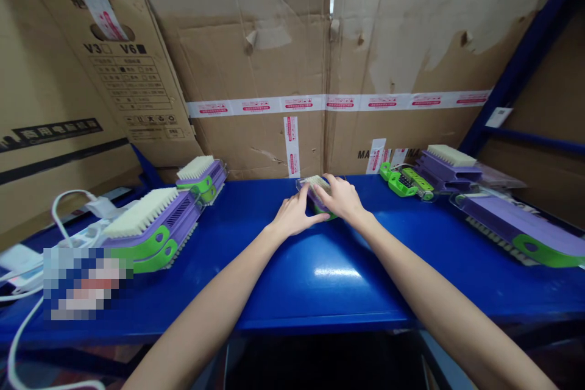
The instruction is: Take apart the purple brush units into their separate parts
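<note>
At the far middle of the blue shelf, a purple and green brush [315, 183] lies with its cream bristles facing up. My left hand [294, 214] closes around its near left side, thumb stretched along the front edge. From the right, my right hand [343, 197] grips the same brush, fingers over its top and far side. Both hands cover much of the brush. A clear plastic edge shows at its far left corner.
Stacked brushes [145, 210] stand on the left, with a smaller stack [200, 172] behind. Beside them are a power strip and white cables [59, 207]. Purple brush parts [445, 167], green pieces [402, 183] and a large brush [516, 219] lie right. Cardboard [256, 61] walls the back.
</note>
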Motion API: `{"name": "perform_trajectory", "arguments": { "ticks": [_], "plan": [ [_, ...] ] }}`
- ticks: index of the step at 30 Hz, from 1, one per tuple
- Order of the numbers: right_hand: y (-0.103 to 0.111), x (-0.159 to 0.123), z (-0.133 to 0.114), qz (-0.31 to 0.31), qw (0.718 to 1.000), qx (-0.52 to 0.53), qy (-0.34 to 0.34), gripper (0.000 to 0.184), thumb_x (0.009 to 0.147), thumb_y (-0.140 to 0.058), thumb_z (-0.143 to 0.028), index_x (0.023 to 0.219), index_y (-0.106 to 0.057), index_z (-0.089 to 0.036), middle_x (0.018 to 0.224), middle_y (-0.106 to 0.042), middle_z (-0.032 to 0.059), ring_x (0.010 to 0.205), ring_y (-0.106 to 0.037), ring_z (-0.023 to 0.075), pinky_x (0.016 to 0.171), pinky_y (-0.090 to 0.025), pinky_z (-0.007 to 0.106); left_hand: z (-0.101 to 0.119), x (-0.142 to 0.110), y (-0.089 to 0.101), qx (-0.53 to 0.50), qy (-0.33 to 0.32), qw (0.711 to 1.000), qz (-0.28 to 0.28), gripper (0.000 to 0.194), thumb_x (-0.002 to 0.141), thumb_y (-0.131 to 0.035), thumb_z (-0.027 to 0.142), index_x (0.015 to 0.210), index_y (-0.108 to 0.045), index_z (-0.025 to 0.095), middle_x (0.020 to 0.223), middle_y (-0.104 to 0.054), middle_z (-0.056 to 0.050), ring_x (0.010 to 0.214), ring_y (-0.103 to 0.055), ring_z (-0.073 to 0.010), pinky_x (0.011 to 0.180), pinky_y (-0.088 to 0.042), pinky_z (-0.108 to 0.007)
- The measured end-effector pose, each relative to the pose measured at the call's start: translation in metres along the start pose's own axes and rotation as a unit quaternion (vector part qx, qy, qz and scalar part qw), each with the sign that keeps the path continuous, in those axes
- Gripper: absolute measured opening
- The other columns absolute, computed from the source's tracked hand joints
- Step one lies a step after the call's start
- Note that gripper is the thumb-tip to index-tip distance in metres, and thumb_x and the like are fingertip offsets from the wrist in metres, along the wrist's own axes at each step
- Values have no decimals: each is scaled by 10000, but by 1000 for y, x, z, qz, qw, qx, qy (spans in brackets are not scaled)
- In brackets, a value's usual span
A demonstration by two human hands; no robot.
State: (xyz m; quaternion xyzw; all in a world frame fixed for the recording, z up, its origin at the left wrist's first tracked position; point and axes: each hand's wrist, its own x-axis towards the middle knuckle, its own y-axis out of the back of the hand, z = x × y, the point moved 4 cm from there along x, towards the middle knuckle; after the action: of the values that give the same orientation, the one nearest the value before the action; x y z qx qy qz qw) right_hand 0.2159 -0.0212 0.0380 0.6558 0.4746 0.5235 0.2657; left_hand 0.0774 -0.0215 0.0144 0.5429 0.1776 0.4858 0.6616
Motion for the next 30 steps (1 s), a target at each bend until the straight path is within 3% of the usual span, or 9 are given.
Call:
{"name": "perform_trajectory", "arguments": {
  "ticks": [7, 11, 16, 22, 26, 30],
  "plan": [
    [-1, -2, -8, 22, 982, 185, 31, 384, 946, -412, -342, 1239, -567, -149, 1071, -711, 99, 973, -668, 203, 863, -488, 303, -16, 2, 13, -21, 120, 992, 37, 1101, 619, -670, 729, 1467, -205, 202, 1254, -608, -183, 1143, -588, -369, 890, -468, -413],
    [-2, -2, -6, 25, 978, 206, 34, 386, 943, -408, -324, 1253, -561, -151, 1052, -715, 97, 962, -671, 198, 867, -491, 308, -16, 4, 15, -51, 126, 990, 48, 1075, 614, -700, 684, 1456, -226, 212, 1271, -596, -179, 1143, -586, -368, 899, -467, -419],
    [-8, 1, 2, 39, 983, 167, 58, 382, 946, -391, -319, 1256, -566, -179, 1089, -704, 84, 1005, -656, 206, 890, -484, 321, -13, 5, 20, -95, 86, 992, -6, 951, 669, -699, 501, 1450, -235, 219, 1270, -603, -128, 1126, -604, -294, 892, -478, -345],
    [-15, 4, 19, 34, 993, 73, 88, 435, 913, -420, -310, 1293, -536, -132, 1166, -655, 130, 1043, -621, 236, 930, -472, 369, -19, 3, 43, 61, 37, 992, -102, 854, 657, -656, 437, 1433, -348, 255, 1296, -586, -109, 1198, -535, -328, 1022, -379, -461],
    [-20, 3, 22, 6, 991, 56, 123, 482, 875, -480, -310, 1317, -511, -118, 1281, -581, 143, 1189, -527, 241, 1021, -410, 377, -30, -1, 50, 136, 8, 987, -83, 793, 676, -641, 316, 1427, -387, 300, 1437, -457, -110, 1333, -375, -359, 1078, -236, -604],
    [-23, 1, 17, -15, 988, 68, 141, 465, 893, -468, -346, 1306, -517, -138, 1269, -578, 141, 1189, -519, 242, 1010, -410, 385, -39, -2, 47, 202, 4, 979, -21, 741, 712, -519, 96, 1419, -408, 288, 1469, -401, -139, 1354, -336, -352, 1057, -218, -662]
  ]
}}
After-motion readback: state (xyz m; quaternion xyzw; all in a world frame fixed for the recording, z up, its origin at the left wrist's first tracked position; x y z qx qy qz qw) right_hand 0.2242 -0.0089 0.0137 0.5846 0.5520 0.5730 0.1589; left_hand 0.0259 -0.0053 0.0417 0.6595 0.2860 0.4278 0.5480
